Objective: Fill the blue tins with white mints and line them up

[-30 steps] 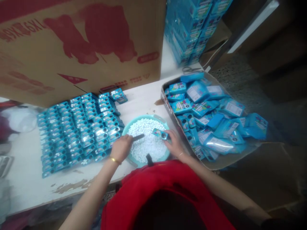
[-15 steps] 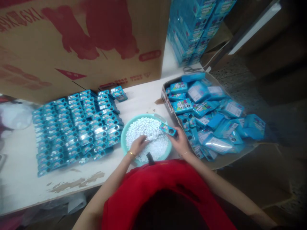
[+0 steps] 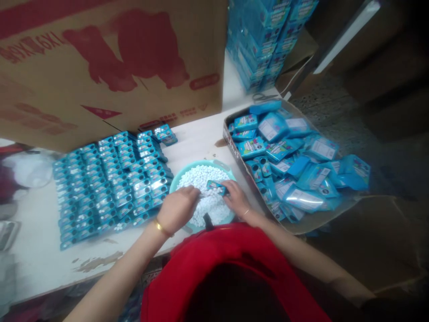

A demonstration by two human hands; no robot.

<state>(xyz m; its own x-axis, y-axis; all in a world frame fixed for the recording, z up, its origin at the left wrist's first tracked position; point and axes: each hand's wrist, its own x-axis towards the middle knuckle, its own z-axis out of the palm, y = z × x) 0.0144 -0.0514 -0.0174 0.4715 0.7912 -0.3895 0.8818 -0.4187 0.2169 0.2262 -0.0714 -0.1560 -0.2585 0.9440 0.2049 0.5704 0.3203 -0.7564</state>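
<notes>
A turquoise bowl [image 3: 177, 173] full of small white pellets [image 3: 210, 172] sits in front of me. My right hand [image 3: 237, 199] grips the end of a small blue packet [image 3: 214, 185] above the pellets. White bits show on the packet's front. Over the bowl's left side is my left hand [image 3: 181, 205], its back turned up and its fingers bent together, pointing at the packet. Whatever those fingertips hold is too small or too blurred to name. To the left, rows of similar small blue packets [image 3: 114, 188] lie close together, many with white bits on top.
On the right, a cardboard tray [image 3: 236, 150] holds a heap of blue packs [image 3: 284, 152]. Behind stand a large carton [image 3: 140, 94] and a stack of blue packs [image 3: 261, 44]. Scissors [image 3: 263, 97] lie near the tray, and a white bag [image 3: 31, 169] is at far left.
My right hand has brought the packet left, lower over the pellets. My left hand has risen from the pellets and turned its back up. The view has shifted slightly.
</notes>
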